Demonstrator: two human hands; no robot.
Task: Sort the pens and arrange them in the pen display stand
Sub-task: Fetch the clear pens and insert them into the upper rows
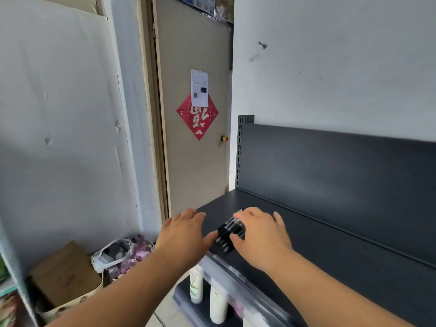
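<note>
The right hand is covering part of the pens, hiding their number; the bottles under the shelf are showing blurred and half hidden.

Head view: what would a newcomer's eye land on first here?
The left hand and right hand meet over a cluster of black pens near the front edge of the dark grey shelf. Behind them, a red diamond decoration hangs on the beige door.

One head view looks forward and slightly down over the shelf toward a door. Left hand and right hand sit close, low centre.
</note>
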